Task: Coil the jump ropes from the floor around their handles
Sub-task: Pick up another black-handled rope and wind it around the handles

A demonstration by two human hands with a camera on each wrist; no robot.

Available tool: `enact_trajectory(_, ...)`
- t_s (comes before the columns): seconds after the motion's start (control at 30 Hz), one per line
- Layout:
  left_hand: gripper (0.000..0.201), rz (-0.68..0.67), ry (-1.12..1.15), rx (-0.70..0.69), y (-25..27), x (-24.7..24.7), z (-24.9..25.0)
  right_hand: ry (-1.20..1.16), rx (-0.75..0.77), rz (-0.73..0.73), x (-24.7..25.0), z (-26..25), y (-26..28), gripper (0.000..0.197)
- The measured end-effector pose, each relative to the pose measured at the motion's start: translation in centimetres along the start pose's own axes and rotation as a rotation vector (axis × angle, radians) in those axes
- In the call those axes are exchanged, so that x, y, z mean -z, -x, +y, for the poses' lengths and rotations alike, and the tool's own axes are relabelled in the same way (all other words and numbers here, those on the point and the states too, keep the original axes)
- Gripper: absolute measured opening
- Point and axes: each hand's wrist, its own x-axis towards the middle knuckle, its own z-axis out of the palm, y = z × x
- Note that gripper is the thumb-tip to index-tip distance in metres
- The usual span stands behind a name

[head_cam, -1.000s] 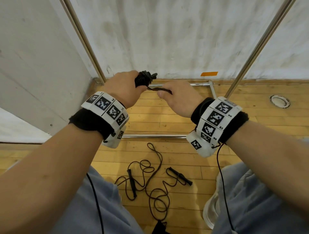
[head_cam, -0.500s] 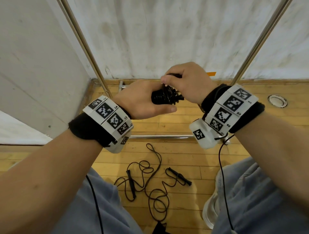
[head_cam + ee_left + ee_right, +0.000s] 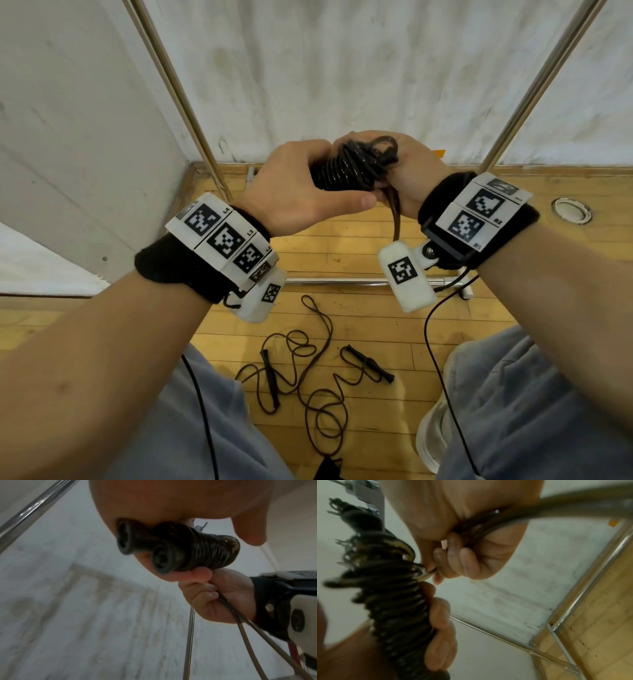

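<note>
My left hand [image 3: 301, 192] grips a black jump rope bundle [image 3: 346, 168], its cord coiled tightly round the two handles [image 3: 154, 547] held side by side. My right hand [image 3: 407, 178] grips the loose end of that cord [image 3: 396, 219] right beside the coil, fingers curled round a doubled strand [image 3: 243, 626] that hangs past the wrist. In the right wrist view the coil [image 3: 393, 601] runs down the left, with the left fingers [image 3: 440, 628] wrapped round it. A second black jump rope [image 3: 308, 373] lies loose and tangled on the wooden floor between my legs, its handles [image 3: 368, 363] apart.
A metal rack frame stands ahead: slanted poles [image 3: 178, 96] left and right [image 3: 534, 85], and a floor bar [image 3: 329, 281]. White walls close the corner. A round floor fitting [image 3: 571, 210] sits far right. My knees and a white shoe [image 3: 431, 428] flank the rope on the floor.
The right hand came from above the coil down to its right side, now pulling the cord end toward me. The bundle turned more level in the left hand.
</note>
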Motion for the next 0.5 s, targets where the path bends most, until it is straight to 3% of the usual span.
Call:
enact_trajectory(0.07,0.051,0.051,0.02,0.032,-0.2,-0.2,-0.2,-0.061,-0.035,0.066,-0.3,0.5,-0.1,0.028)
enact_trajectory(0.17,0.04,0.166,0.017,0.047,-0.7,-0.3,-0.7,-0.129,-0.047,0.048,-1.1,1.0,0.2,0.026)
enact_trajectory(0.27,0.044,0.28,-0.073,0.08,-1.5,0.0,-1.7,0.065,-0.058,0.067,-2.3,1.6,0.6,0.018)
enact_trajectory(0.37,0.043,0.274,-0.312,0.101,-2.0,0.1,-3.2,0.262,-0.051,0.12,-3.2,1.7,0.8,0.023)
enact_trajectory(0.5,0.043,0.253,-0.422,0.107,-2.4,-0.1,-4.7,0.374,-0.061,0.127,-3.6,1.9,0.7,0.024)
